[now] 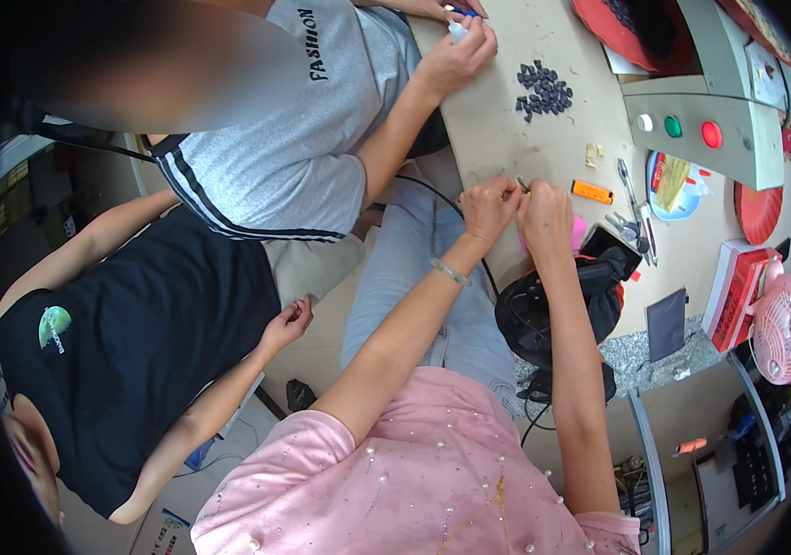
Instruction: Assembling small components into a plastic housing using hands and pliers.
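**Both hands pinched on a tiny part at the bench edge**

Your left hand (490, 205) and right hand (546, 215) are side by side, nearly touching, over the tan worktable (506, 120) near its front edge. Fingers on both are curled in tight w/ the tips meeting around a small thin part (522, 185) btwn them. Only a sliver pokes out, so can't tell its long axis or which way it points tbh.

Just right of your right hand there's an orange cutter (592, 191) lying flat, long axis roughly left-right, slightly tilted down to the right. Tweezers (634, 199) sit further right. A pile of small dark pieces (543, 90) is farther up the table, well apart. Under your forearms, a black bag (553, 310).

Another person's hand (456, 57) holds smth small at the top edge.
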A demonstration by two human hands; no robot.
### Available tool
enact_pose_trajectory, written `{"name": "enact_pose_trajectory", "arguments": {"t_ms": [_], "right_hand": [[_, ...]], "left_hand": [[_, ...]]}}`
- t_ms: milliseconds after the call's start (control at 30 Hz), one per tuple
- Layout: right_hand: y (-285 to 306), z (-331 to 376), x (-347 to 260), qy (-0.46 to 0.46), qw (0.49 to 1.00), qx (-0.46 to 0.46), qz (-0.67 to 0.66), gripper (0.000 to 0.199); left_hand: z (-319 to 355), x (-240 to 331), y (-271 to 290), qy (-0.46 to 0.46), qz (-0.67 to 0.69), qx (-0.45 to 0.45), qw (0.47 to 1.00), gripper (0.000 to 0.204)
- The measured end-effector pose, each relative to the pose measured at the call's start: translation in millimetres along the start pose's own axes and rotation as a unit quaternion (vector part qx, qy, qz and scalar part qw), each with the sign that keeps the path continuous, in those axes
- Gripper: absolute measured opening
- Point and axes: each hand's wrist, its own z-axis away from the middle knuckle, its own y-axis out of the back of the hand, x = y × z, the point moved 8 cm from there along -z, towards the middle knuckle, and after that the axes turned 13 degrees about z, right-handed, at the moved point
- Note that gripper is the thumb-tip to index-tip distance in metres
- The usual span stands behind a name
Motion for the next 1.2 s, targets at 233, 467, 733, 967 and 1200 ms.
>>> {"name": "enact_pose_trajectory", "arguments": {"t_ms": [233,467,733,967,1200], "right_hand": [[-9.7,12.4,-6.2,-0.026,1.000,-0.009,-0.007,0.021],[-16.1,26.0,-9.3,-0.060,0.997,0.052,-0.016,0.014],[-9.4,29.3,-1.3,-0.064,0.996,0.057,0.002,0.015],[-2.4,9.6,3.5,0.035,0.999,0.002,0.006,0.012],[-12.2,10.4,2.9,0.073,0.997,-0.034,0.008,0.010]], "left_hand": [[4.7,-4.1,-0.1,0.015,-0.015,0.001,1.000,0.014],[6.6,-5.0,-1.6,0.012,0.007,-0.006,1.000,0.011],[6.4,-3.2,-1.5,0.018,0.005,-0.006,1.000,0.010],[6.4,-6.6,-1.7,0.028,-0.007,0.000,1.000,0.014],[3.7,-5.9,-3.5,0.027,-0.017,-0.017,0.999,0.013]]}}
